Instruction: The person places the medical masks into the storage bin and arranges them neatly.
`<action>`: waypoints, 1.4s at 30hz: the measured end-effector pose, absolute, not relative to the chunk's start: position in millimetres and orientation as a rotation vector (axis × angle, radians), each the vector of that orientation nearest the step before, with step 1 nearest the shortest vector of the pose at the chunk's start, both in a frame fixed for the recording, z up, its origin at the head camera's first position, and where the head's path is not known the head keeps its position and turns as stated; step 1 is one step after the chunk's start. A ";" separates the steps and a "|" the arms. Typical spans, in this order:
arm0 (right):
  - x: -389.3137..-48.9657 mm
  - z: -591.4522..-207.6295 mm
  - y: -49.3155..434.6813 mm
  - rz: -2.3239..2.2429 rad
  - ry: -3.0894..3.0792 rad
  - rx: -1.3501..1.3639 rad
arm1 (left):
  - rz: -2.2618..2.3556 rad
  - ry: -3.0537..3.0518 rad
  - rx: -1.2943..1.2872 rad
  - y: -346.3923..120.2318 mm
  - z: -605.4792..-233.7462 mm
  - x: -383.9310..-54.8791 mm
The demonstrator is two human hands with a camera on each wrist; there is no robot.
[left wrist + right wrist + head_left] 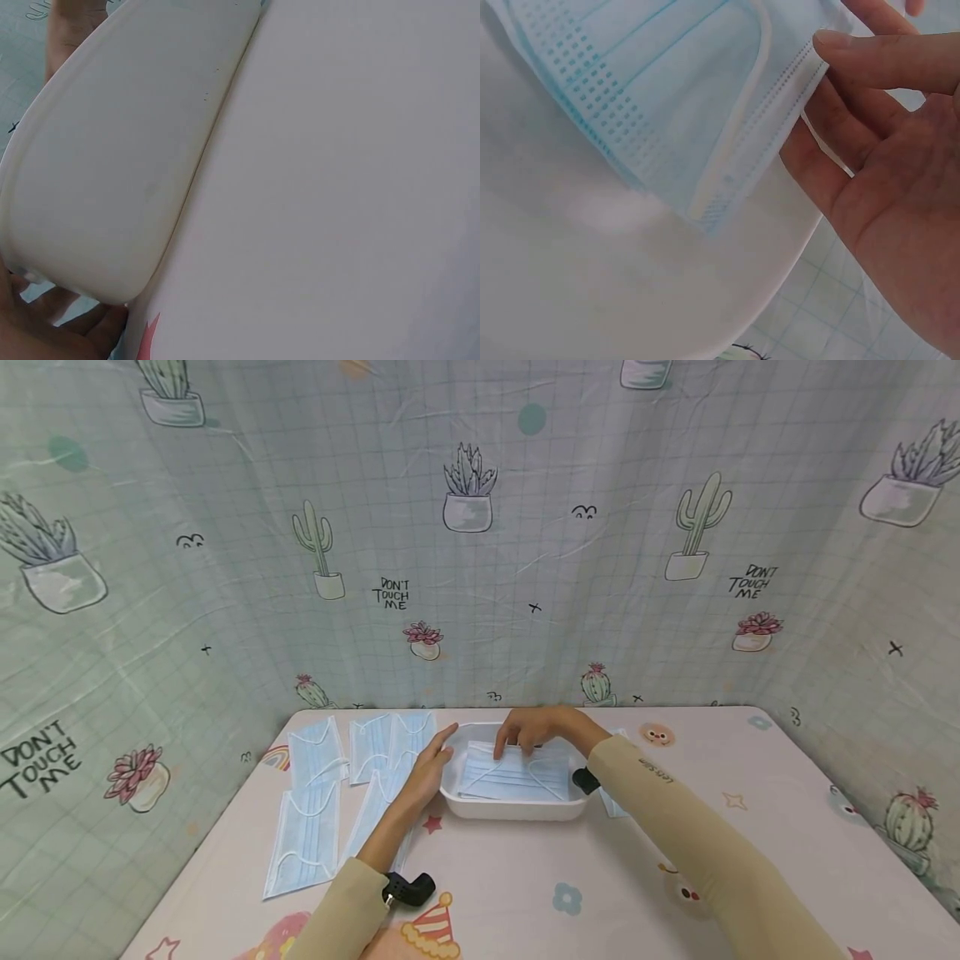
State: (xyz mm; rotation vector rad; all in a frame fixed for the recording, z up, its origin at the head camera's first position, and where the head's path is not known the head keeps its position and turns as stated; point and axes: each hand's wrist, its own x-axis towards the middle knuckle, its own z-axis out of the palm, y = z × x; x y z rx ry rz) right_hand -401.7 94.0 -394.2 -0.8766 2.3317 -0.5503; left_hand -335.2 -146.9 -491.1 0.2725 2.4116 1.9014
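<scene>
A white plastic tub (513, 810) stands on the table with pale blue disposable face masks lying in it. My left hand (427, 772) holds the tub's left end, its fingers against the end wall (97, 270) in the left wrist view. Over the far side of the tub reaches my right hand (528, 727). It pinches the edge of a face mask (667, 82), thumb on the upper face and the other fingers beneath. A white ear loop (739, 112) lies across this mask.
Several more masks (311, 810) lie spread on the table left of the tub. Another mask (615, 806) shows partly behind the right forearm. A patterned curtain (525, 568) surrounds the table's back and sides. Each wrist wears a black device (408, 889).
</scene>
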 end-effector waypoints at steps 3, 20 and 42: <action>-402.0 -394.6 94.6 -0.559 2.341 -0.868 | 1.902 2.416 0.275 -146.3 -491.0 -335.5; -397.9 -392.0 100.4 -0.608 2.316 -0.722 | 1.904 2.445 0.327 -142.3 -486.8 -334.9; -374.9 -351.9 164.9 -1.027 2.445 -1.018 | 1.881 2.456 0.286 -145.9 -488.9 -335.7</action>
